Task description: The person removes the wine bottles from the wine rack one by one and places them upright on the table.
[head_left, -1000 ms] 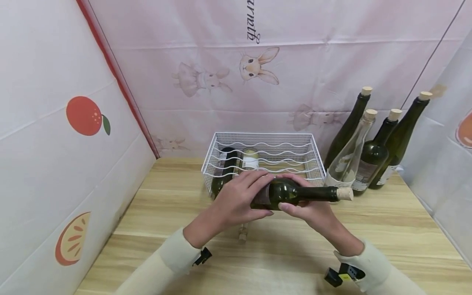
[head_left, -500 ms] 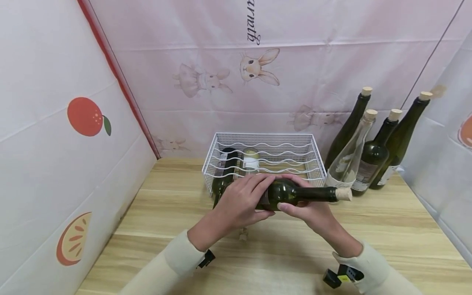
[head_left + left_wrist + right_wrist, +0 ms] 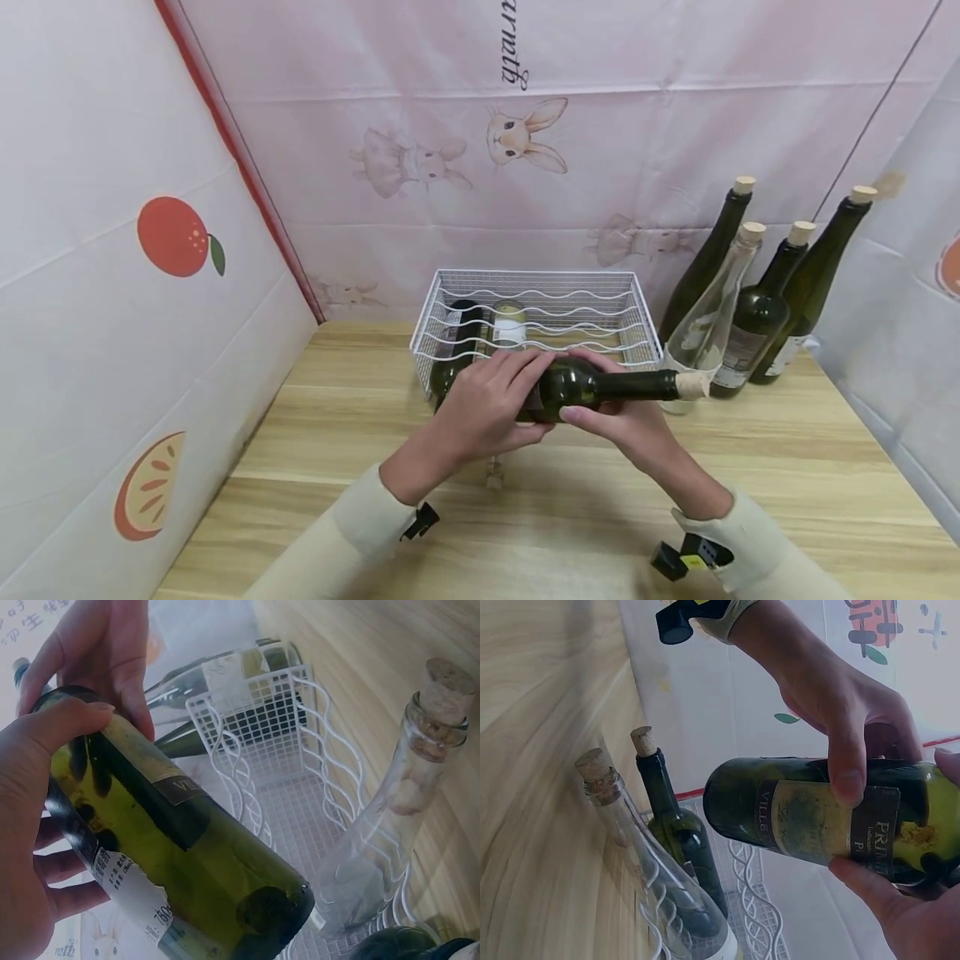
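Note:
Both hands hold a dark green wine bottle (image 3: pixel 570 385) on its side in front of a white wire rack (image 3: pixel 645 333). Its corked neck points right in the head view. My left hand (image 3: pixel 487 404) wraps the labelled body near the base, thumb below. Farther up, by the shoulder, my right hand (image 3: pixel 630 429) grips the bottle, its thumb on the near side. A dark bottle (image 3: pixel 467 321) and a clear bottle (image 3: pixel 510 325) lie in the rack's left part. The clear one's corked neck (image 3: pixel 619 802) sticks out at the front. The left hand hides part of both in the head view.
Several corked bottles stand right of the rack: a clear one (image 3: pixel 701 333), a dark labelled one (image 3: pixel 753 325) and tall green ones (image 3: pixel 810 300). All rest on a wooden table (image 3: pixel 337 483). A printed cloth (image 3: pixel 420 108) hangs close behind the rack.
The held bottle has shifted slightly left and up in the head view, with both hands still around it. The rack and the standing bottles have stayed put.

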Tool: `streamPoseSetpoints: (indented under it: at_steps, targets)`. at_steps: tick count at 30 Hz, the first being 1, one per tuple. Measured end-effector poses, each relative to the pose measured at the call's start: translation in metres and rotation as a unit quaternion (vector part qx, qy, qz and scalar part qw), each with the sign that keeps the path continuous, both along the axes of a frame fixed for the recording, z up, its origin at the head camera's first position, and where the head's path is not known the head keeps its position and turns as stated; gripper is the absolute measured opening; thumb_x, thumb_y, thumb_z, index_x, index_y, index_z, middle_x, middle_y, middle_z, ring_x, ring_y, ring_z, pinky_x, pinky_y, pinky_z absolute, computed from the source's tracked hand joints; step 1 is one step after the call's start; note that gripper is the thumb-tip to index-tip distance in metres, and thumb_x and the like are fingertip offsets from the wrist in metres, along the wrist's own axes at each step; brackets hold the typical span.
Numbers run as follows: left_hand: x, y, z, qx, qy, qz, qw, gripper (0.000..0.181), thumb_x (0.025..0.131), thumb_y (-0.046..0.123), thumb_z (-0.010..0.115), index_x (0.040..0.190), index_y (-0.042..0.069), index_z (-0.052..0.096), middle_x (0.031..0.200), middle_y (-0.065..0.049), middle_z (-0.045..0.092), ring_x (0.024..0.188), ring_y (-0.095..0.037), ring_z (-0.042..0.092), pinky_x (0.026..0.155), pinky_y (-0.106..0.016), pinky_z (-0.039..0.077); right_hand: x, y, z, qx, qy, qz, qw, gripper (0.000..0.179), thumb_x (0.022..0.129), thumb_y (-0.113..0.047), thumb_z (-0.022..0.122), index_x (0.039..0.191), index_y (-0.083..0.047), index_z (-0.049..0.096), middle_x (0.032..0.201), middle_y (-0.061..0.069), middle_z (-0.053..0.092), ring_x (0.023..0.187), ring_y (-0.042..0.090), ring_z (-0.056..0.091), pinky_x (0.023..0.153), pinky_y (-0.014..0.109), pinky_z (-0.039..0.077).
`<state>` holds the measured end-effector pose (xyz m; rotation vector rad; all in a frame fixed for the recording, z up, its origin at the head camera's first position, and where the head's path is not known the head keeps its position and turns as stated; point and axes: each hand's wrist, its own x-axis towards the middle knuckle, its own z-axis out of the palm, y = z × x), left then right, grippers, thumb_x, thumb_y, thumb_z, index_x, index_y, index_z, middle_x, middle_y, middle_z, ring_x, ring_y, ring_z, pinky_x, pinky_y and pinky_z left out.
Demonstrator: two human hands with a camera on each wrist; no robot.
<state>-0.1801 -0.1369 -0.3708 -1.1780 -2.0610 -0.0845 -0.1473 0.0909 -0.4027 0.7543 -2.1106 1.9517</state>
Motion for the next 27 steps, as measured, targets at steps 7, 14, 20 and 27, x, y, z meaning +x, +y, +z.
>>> streamPoseSetpoints:
  at_steps: [7, 14, 20, 27]
  targets:
    - [-0.002, -0.004, 0.004, 0.0, 0.018, 0.0, 0.9998, 0.082, 0.077, 0.057, 0.081, 0.14, 0.008, 0.062, 0.126, -0.006, 0.072, 0.108, -0.02, 0.072, 0.086, -0.031, 0.064, 0.0, -0.003, 0.003, -0.011, -0.014, 0.012, 0.9998, 0.075, 0.09, 0.003, 0.075, 0.156, -0.005, 0.041, 0.156, 0.023, 0.048, 0.128, 0.002, 0.062, 0.095, 0.022, 0.059]
    - [-0.003, -0.005, 0.007, 0.001, 0.028, 0.007, 0.9996, 0.081, 0.075, 0.058, 0.081, 0.137, 0.009, 0.064, 0.124, -0.006, 0.073, 0.106, -0.021, 0.073, 0.082, -0.032, 0.065, -0.001, -0.001, 0.001, -0.007, -0.023, 0.003, 0.9997, 0.076, 0.09, 0.002, 0.076, 0.157, -0.006, 0.042, 0.154, 0.024, 0.049, 0.122, 0.003, 0.066, 0.091, 0.024, 0.061]
    - [-0.002, -0.007, 0.009, -0.005, 0.016, 0.016, 0.9997, 0.08, 0.076, 0.058, 0.08, 0.138, 0.01, 0.063, 0.124, -0.005, 0.073, 0.109, -0.02, 0.072, 0.082, -0.033, 0.065, -0.003, 0.001, -0.002, -0.001, -0.03, -0.005, 0.9995, 0.076, 0.089, 0.0, 0.077, 0.157, -0.007, 0.042, 0.153, 0.023, 0.05, 0.12, 0.004, 0.067, 0.091, 0.025, 0.061]
    - [-0.004, -0.008, 0.012, -0.002, 0.034, 0.024, 0.9991, 0.082, 0.075, 0.06, 0.079, 0.138, 0.01, 0.064, 0.122, -0.006, 0.074, 0.103, -0.021, 0.073, 0.076, -0.033, 0.066, -0.005, 0.002, -0.004, -0.002, -0.015, -0.017, 0.9997, 0.073, 0.089, 0.002, 0.077, 0.154, -0.004, 0.045, 0.15, 0.026, 0.053, 0.12, 0.004, 0.068, 0.093, 0.024, 0.06]
